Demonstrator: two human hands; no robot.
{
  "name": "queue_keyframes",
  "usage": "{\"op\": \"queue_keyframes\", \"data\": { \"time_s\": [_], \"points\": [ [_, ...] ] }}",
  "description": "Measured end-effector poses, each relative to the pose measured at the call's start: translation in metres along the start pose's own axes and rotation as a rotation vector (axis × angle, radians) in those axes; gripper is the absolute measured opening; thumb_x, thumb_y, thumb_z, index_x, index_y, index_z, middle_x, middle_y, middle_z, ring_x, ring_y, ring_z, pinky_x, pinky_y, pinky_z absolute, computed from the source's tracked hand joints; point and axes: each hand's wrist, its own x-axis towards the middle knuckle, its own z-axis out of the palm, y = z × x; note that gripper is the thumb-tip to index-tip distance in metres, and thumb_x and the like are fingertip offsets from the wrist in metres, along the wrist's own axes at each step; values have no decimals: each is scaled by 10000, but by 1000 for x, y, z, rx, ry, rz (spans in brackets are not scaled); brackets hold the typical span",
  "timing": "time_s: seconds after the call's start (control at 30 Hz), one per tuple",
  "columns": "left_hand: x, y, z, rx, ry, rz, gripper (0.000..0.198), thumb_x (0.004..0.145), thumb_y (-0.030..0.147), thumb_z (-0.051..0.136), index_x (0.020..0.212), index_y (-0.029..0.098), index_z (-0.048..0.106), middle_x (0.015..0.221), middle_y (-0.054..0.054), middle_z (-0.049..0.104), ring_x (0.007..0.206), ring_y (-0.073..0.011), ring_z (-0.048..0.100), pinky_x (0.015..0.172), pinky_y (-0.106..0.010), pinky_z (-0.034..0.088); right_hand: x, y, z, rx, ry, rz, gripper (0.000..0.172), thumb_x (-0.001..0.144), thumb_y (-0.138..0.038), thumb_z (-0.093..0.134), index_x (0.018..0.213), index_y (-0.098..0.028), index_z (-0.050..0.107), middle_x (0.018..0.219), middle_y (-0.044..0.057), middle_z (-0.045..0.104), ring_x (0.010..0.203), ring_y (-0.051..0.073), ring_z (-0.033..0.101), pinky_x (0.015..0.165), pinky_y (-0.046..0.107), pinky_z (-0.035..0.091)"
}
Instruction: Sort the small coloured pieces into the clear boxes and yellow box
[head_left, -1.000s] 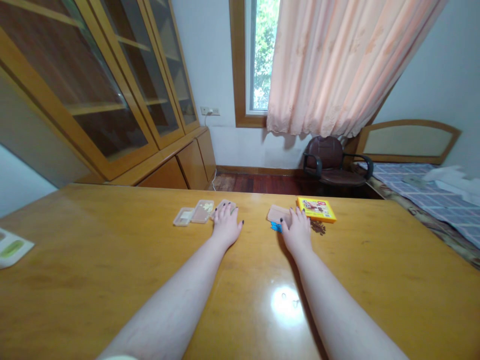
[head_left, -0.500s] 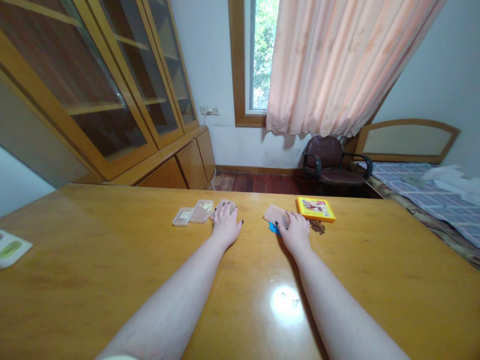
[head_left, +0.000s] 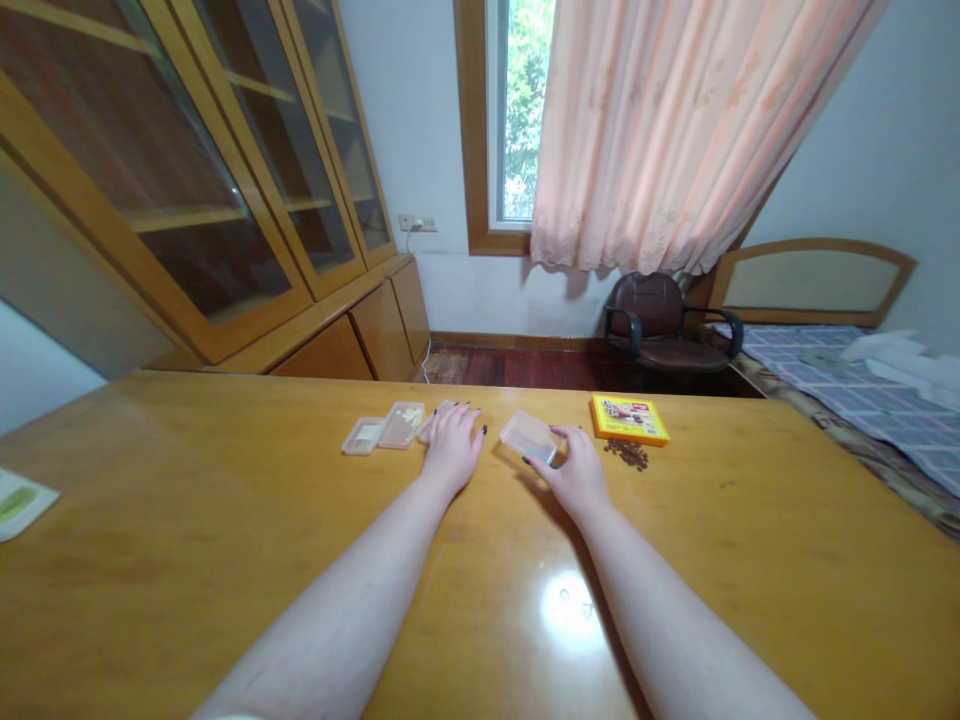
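Note:
My right hand [head_left: 577, 470] grips a clear plastic box [head_left: 526, 436] by its right end, thumb at the near side and fingers at the far side. The box is tilted and seems raised just off the table. The blue pieces seen earlier are hidden now, apart from a faint bluish tint in the box. My left hand [head_left: 454, 448] lies with fingers stretched over another clear box [head_left: 426, 432], mostly covered by it. Left of that are a clear box holding cream-coloured pieces [head_left: 411, 414] and a smaller clear box [head_left: 352, 436] with a whitish item inside.
A yellow box [head_left: 630, 420] with printed pictures lies right of my right hand. Small brown pieces [head_left: 628, 455] are heaped at its near edge. A white and green object [head_left: 22, 503] sits at the table's left edge. Beyond the table stands an armchair [head_left: 660, 310].
My right hand has moved left with the clear box, now gripped at its end and tilted. The blue pieces have gone from view. My left hand has hardly moved.

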Motion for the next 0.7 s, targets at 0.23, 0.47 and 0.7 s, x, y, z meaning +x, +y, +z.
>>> {"op": "queue_keyframes", "data": {
  "time_s": [0.23, 0.47, 0.7],
  "points": [
    [-6, 1, -8, -444, -167, 341, 562, 855, 407, 409, 1352, 172, 292, 1375, -108, 387, 1248, -215, 369, 1052, -379, 291, -4, 1, 7, 352, -84, 49, 419, 642, -357, 673, 995, -183, 531, 1020, 85, 594, 923, 201, 576, 840, 353, 455],
    [-3, 2, -3, -536, -125, 164, 634, 770, 443, 549, 1310, 174, 356, 1283, -130, 469, 1167, -254, 450, 998, -412, 351, -5, 2, 7, 320, -117, 24, 411, 752, -416, 560, 1082, -173, 523, 1107, 109, 579, 1032, 213, 538, 912, 376, 411],
    [0, -10, 4, -542, 112, 57, 560, 821, 450, 467, 1285, 159, 350, 1238, -121, 493, 1117, -225, 488, 962, -374, 386, 0, 20, 12, -127, -63, 235, 452, 844, -431, 399, 1138, -109, 518, 1242, 170, 494, 1209, 274, 391, 1021, 461, 240]
  ]
}}
